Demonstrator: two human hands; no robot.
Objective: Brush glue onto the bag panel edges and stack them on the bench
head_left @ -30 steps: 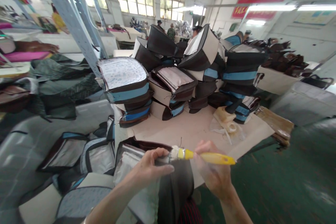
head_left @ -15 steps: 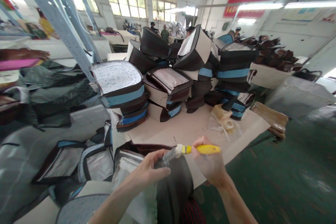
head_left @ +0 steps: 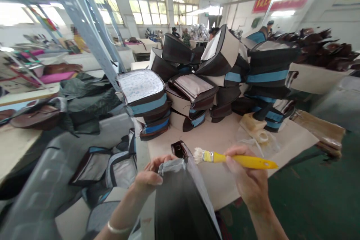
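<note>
We look down on two bare hands at the bottom of the view. The left hand (head_left: 149, 174) pinches the folded grey rim (head_left: 171, 166) of a dark fabric bag panel (head_left: 180, 206), its fingers closed on the cloth. The panel runs down out of the frame, so its lower end is cut off and its full shape stays hidden. The right hand (head_left: 249, 182) grips the smooth yellow handle of a paintbrush (head_left: 242, 161), with fingers and thumb together around it. The brush's pale, frayed bristles (head_left: 199, 155) sit just beside the grey rim, not touching it, and whether anything coats them is too hard to make out. Past the panel's tip, a small glossy dark brown corner of trim (head_left: 178, 149) pokes up. Under the hands lies a cream board (head_left: 222, 183), and its edge drops away on the right to a green floor (head_left: 306, 191), leaving open room there. Farther on, a stack of padded bags (head_left: 191, 93) with blue bands rises and blocks much of the workshop behind it. A crumpled tan foam piece (head_left: 254, 127) lies at its foot, and more bag panels (head_left: 95, 172) lie to our left.
</note>
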